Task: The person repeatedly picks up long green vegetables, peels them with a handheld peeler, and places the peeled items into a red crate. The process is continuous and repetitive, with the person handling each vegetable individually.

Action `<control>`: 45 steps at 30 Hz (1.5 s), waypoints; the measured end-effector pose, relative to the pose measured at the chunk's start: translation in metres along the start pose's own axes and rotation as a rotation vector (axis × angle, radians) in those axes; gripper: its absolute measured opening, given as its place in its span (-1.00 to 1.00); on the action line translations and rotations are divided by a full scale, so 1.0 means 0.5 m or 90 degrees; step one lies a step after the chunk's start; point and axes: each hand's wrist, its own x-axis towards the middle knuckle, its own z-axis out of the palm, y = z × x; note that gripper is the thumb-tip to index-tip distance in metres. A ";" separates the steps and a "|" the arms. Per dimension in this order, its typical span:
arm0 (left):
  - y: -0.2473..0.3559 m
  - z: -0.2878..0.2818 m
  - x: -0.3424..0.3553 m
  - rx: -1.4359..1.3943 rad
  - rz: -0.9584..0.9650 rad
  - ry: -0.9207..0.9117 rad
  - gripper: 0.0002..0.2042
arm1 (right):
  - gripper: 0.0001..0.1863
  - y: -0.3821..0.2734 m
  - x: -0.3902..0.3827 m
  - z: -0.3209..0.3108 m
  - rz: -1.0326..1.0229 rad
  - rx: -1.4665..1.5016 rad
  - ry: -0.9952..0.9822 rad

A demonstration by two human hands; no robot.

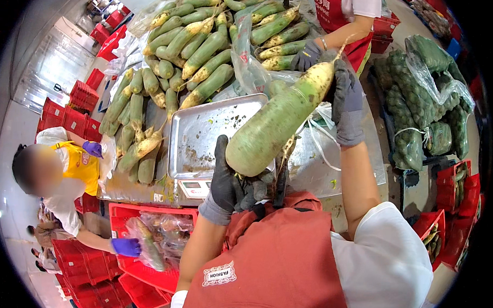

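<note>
I hold a large green-and-white radish (277, 122) up over the table, tilted, with its pale tip pointing up and away. My left hand (226, 180), in a dark grey glove, grips its thick green lower end. My right hand (347, 106), also gloved in grey, clasps the side near the pale top. Below the radish sits a metal scale tray (201, 136), dirty with soil specks, on a small weighing scale (193, 188). I wear a red apron (278, 263).
A big heap of green radishes (196, 43) covers the metal table beyond the tray. A person in yellow at left puts a bagged radish into a red crate (145, 243). Another person in a red apron stands opposite. Bagged vegetables (422, 106) and red crates line the right.
</note>
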 end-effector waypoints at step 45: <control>-0.330 -0.651 -0.337 0.648 0.297 1.416 -0.57 | -0.83 0.074 -0.034 0.018 0.231 -0.448 -0.451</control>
